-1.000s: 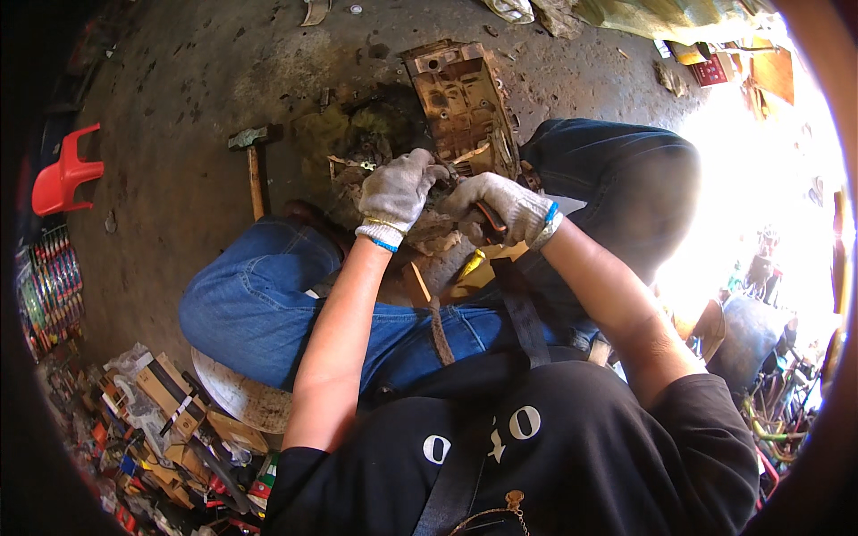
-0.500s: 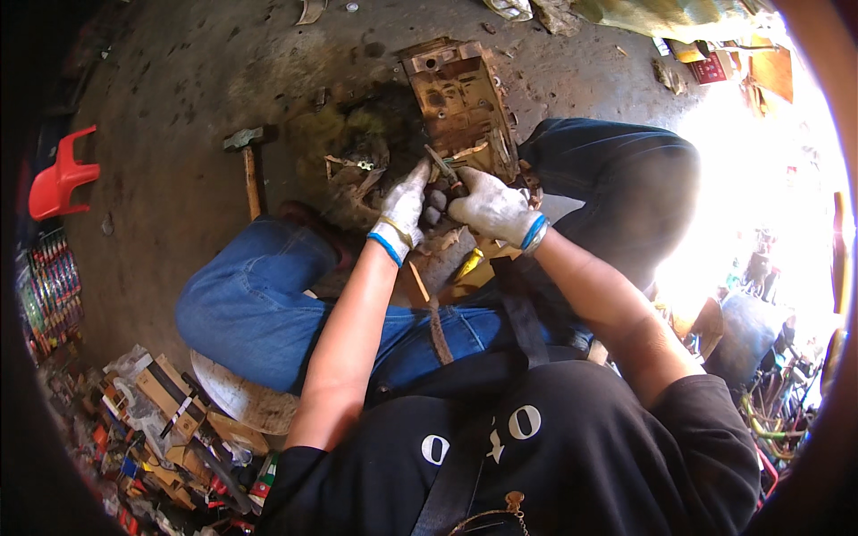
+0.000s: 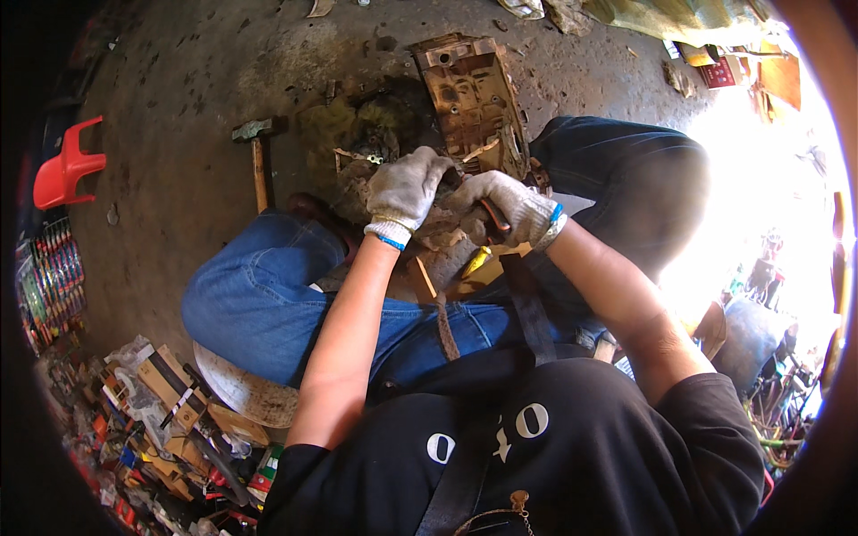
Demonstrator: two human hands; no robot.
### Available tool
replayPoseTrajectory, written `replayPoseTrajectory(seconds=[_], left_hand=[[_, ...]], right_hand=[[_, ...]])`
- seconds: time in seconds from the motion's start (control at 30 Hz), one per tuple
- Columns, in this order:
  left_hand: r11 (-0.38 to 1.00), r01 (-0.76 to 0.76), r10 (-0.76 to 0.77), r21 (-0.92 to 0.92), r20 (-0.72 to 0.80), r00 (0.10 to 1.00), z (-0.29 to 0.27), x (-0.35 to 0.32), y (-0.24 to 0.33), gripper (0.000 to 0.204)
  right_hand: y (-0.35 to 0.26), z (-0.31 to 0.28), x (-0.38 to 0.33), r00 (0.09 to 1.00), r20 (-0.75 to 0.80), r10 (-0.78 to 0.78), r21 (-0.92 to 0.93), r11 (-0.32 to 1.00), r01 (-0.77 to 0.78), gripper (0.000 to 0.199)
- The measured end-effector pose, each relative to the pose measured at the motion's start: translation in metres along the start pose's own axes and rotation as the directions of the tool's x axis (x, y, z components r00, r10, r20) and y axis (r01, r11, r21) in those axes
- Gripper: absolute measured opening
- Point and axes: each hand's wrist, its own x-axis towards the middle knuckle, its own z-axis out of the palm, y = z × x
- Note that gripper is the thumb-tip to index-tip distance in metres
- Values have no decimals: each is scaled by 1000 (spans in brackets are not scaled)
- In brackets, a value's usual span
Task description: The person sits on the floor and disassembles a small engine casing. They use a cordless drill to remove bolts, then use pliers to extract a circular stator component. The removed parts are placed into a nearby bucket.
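Where both hands meet in front of the blue-denim knees [image 3: 237, 277], the step in hand looks like close work with a tool on some small part hidden among the fingers; the off-white-gloved right hand [image 3: 520, 201] is wrapped firmly around a black-and-orange tool handle [image 3: 494, 215], its working end out of sight; the off-white-gloved left hand [image 3: 404, 190] is just beside it, fingers curled inward, though I cannot tell how tightly they close or on what; the next move seems to call for a steady left hand and a controlled right wrist; counted, there are two gloved hands, one tool handle, one rust-brown, box-shaped metal casing [image 3: 474, 107] just beyond them, one wooden-handled steel hammer [image 3: 259, 170] to the left, one slim yellow object [image 3: 477, 261] near the right hand, and one red plastic chair [image 3: 67, 168] farther left.
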Motion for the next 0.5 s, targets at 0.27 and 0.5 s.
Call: replayPoseTrajectory(seconds=[0.27,0.5], left_hand=[[-523,741,302,-422,721,624,45,1,-28,38],[847,227,-271,-481,-23,962,20,-2,-10,38]], right_hand=[[-27,32,1,785,-565,255,-574,562,-596,56],[-20,24,5,787,-408,463,-130,824,-552,34]])
